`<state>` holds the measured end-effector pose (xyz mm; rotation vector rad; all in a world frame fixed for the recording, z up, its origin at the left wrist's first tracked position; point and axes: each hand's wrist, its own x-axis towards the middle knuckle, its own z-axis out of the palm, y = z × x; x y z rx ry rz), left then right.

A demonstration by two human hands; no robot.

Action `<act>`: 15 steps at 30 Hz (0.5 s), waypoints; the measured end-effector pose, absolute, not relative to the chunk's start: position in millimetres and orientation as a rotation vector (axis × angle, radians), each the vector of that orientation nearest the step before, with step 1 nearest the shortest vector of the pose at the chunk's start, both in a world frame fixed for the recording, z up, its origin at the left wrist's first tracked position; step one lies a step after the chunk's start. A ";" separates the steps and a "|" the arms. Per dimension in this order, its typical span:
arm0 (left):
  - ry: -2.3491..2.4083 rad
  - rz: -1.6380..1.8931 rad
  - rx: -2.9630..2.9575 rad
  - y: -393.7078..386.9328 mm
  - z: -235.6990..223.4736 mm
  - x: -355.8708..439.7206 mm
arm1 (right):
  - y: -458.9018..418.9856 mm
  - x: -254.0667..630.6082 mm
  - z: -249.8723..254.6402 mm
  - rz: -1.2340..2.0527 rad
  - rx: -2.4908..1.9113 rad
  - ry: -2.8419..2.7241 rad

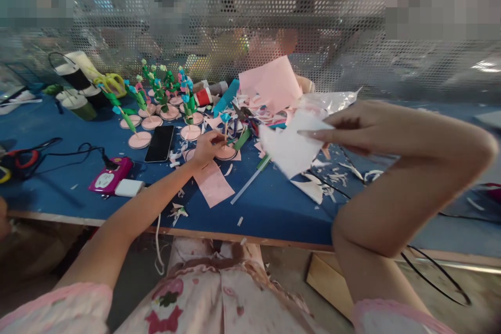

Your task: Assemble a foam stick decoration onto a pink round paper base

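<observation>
My left hand (207,147) is closed at the foot of a thin wooden stick (226,131) with a small blue paper flower on top. The stick stands on a round pink base (226,153). Off the table on the right, my right hand (348,128) pinches a sheet of white paper (291,146) with a ragged edge between thumb and fingers. Beneath my left wrist lies a strip of pink paper (213,183). Several finished-looking paper flowers (157,95) in green, blue and pink stand on round pink bases behind my left hand.
A black phone (159,144) and a magenta power socket (113,175) with a white plug lie left. Scissors (243,115), paper scraps and a large pink sheet (270,83) heap up behind. A glue stick (250,180) lies mid-table. A perforated metal screen (235,15) closes the back.
</observation>
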<state>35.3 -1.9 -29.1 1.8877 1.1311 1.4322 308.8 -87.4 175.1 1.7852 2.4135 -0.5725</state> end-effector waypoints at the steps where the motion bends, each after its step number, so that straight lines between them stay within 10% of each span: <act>1: 1.128 1.422 1.884 -2.1 -28.9 35.4 | -87.8 309.0 175.3 -0.658 1.738 2.397; 15: 1.130 1.415 1.850 -2.5 -28.8 35.8 | -89.6 305.3 176.6 -0.548 1.848 2.396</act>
